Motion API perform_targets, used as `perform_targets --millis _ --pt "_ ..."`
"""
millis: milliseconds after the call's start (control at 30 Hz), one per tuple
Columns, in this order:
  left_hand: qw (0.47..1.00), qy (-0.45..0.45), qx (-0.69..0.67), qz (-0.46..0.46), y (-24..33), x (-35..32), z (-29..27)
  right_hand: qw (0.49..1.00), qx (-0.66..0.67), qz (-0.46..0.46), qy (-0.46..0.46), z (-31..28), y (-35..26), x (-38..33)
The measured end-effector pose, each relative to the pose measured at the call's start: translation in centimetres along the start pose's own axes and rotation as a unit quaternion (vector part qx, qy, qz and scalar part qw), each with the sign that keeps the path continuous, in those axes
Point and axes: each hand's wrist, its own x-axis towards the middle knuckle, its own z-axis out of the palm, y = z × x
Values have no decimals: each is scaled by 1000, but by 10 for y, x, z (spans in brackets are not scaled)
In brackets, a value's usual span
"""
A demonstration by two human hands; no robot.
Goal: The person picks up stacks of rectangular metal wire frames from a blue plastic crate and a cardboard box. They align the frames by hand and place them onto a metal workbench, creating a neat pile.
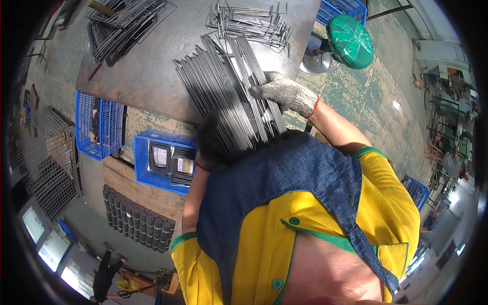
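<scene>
A thick bundle of grey metal wire frames [231, 101] stands between my hands, over the table's near edge and close against my apron. My right hand [284, 93], in a grey knitted glove with a red cuff, is closed on the bundle's right side, thumb and fingers pressed on the rods. My left hand [209, 145] is at the lower left of the bundle, gripping it from that side. Deep shadow covers that glove, and most of its fingers are hidden. Some frames on the right lean apart from the main bundle.
On the metal table [147, 76] lie a pile of loose wire frames [249, 25] and a darker frame pile [124, 28]. Blue crates [162, 133] stand at the left, one holding dark packs. A green-covered stool [351, 41] is at the right. Dark rolls [134, 218] line the floor.
</scene>
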Motion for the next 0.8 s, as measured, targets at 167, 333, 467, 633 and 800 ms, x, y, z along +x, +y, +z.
perform_targets --millis 167,333,467,633,800 --pt "1000 -2 9 26 0 0 4 999 -38 -33 -9 -1 -3 -1" --pt "998 -25 -53 -13 4 -5 21 1000 -6 -15 -5 -4 3 1" --pt "997 31 41 49 -2 1 6 1000 -7 -8 -19 -1 1 -1" --pt "996 -67 -54 -32 10 -9 27 999 -47 4 -3 4 5 1" --pt "999 -13 13 48 -9 6 -37 997 -57 38 42 1 22 12"
